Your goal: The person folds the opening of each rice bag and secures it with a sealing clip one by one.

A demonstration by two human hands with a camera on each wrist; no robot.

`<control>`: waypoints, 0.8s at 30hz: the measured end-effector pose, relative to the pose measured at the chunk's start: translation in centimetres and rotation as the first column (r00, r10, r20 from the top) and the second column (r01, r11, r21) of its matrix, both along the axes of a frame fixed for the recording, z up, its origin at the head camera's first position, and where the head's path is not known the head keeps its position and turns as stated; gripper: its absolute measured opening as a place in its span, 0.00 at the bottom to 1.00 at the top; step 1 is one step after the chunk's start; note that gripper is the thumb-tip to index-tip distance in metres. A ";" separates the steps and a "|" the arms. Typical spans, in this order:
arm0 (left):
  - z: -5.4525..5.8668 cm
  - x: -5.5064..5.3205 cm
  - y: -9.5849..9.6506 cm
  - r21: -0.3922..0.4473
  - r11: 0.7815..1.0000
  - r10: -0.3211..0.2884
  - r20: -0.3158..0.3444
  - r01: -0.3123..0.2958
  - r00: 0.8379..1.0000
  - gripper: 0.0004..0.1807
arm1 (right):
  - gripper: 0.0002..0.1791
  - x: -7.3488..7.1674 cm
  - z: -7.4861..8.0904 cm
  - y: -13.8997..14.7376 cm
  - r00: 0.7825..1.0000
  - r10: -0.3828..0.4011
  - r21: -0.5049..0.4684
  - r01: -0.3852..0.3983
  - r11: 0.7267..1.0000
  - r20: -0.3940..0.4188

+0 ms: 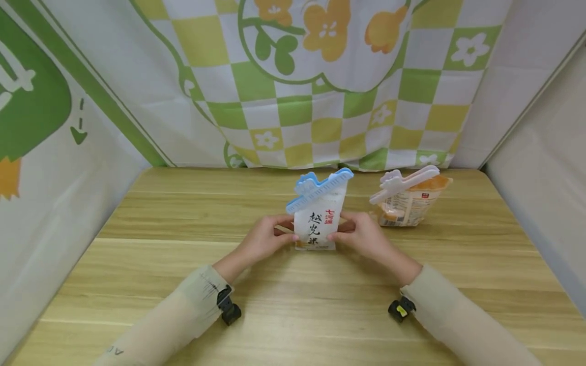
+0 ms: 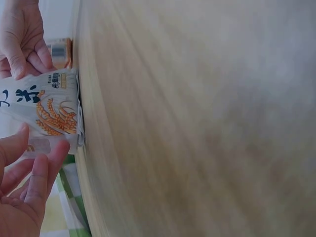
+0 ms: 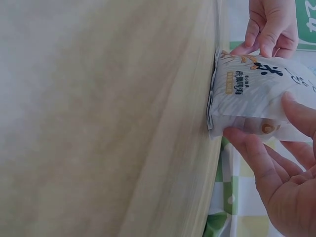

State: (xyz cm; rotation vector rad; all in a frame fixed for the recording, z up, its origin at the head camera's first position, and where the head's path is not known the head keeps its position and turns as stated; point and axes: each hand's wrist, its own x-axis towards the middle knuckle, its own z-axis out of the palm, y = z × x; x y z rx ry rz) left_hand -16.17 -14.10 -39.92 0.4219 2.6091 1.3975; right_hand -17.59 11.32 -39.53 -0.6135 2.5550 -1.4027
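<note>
A white rice bag (image 1: 317,229) with black and red characters stands upright on the wooden table, its top folded under a long blue bag clip (image 1: 320,189) that slants up to the right. My left hand (image 1: 265,236) grips the bag's left side, thumb at the front edge and fingers round the side. On the opposite side my right hand (image 1: 368,238) holds it the same way. Both wrist views show the bag (image 2: 54,108) between the thumbs and fingers, with its bottom edge at the tabletop. Orange grain ears are printed low on its front.
Behind and right of my right hand stands an orange and clear food bag (image 1: 412,208) with a pale pink clip (image 1: 405,184) across its top. A green and yellow checked cloth (image 1: 320,117) hangs at the table's back edge. White fabric walls flank the wooden table (image 1: 293,315).
</note>
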 end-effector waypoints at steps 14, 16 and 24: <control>-0.3 -2.7 -0.5 -0.031 0.999 0.029 -0.048 -0.030 0.998 0.24 | 0.30 -2.2 0.0 -0.8 0.997 -0.069 0.068 0.070 0.995 -0.030; -0.3 -3.0 -0.5 -0.040 0.999 0.033 -0.051 -0.035 0.998 0.24 | 0.30 -2.4 0.0 -1.0 0.997 -0.073 0.069 0.075 0.995 -0.026; -0.3 -4.2 -0.8 -0.078 0.995 0.052 -0.049 -0.056 0.997 0.26 | 0.33 -3.4 0.0 -1.5 0.996 -0.094 0.097 0.094 0.991 -0.010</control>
